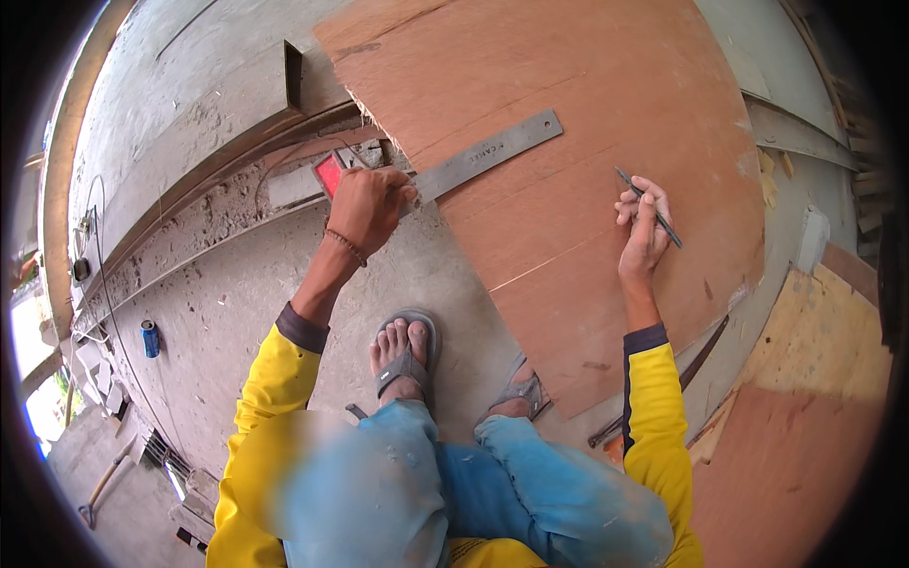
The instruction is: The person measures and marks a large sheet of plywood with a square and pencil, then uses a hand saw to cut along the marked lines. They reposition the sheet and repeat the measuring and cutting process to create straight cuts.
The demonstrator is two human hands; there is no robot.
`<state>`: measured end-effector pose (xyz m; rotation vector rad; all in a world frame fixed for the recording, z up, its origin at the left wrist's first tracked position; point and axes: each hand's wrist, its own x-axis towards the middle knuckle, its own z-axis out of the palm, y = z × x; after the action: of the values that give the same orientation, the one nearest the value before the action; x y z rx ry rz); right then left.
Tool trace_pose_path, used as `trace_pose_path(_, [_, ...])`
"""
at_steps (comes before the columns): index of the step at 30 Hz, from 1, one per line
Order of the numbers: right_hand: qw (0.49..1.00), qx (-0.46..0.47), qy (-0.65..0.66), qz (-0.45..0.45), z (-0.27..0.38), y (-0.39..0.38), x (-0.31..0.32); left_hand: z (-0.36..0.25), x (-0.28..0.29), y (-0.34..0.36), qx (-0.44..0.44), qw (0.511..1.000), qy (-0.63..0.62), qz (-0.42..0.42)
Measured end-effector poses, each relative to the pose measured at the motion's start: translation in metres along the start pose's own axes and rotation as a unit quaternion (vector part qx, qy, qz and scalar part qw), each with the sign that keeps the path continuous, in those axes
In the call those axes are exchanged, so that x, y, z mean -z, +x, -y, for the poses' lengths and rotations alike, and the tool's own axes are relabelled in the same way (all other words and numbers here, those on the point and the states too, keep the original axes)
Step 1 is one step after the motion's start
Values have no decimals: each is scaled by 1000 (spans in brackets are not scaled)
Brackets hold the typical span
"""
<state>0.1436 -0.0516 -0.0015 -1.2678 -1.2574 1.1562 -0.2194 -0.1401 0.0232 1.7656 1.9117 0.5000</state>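
My left hand (369, 204) is closed around the hidden end of a try square. Its steel blade (492, 151), with a hole near the tip, lies across a reddish-brown plywood sheet (587, 256). A red block with a grey border (329, 172) shows beside that hand and looks like the square's handle; the join is covered by the fingers. Over the right part of the sheet, my right hand (644, 232) holds a dark pencil (668, 225) slantwise between thumb and fingers. The sheet's left edge is splintered near the blade.
Low concrete ledges and a dirt-strewn channel (227, 204) run along the left. A blue can (150, 338) stands on the concrete floor. More plywood pieces (805, 341) lie at the right. My sandalled foot (402, 350) is close to the sheet's near edge.
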Motion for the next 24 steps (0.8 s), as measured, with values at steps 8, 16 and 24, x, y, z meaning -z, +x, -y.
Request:
trace_pose_path(8, [1000,-7,1,2,-3,0,2,-5,-8,8,-5,1000,11,-24])
trace_pose_path(16, [1000,4,-15,6,-2,2,0,-8,-12,7,3,999,19,-39])
trace_pose_path(24, [1000,13,-16,0,2,1,-1,-7,-12,7,-8,999,35,-33])
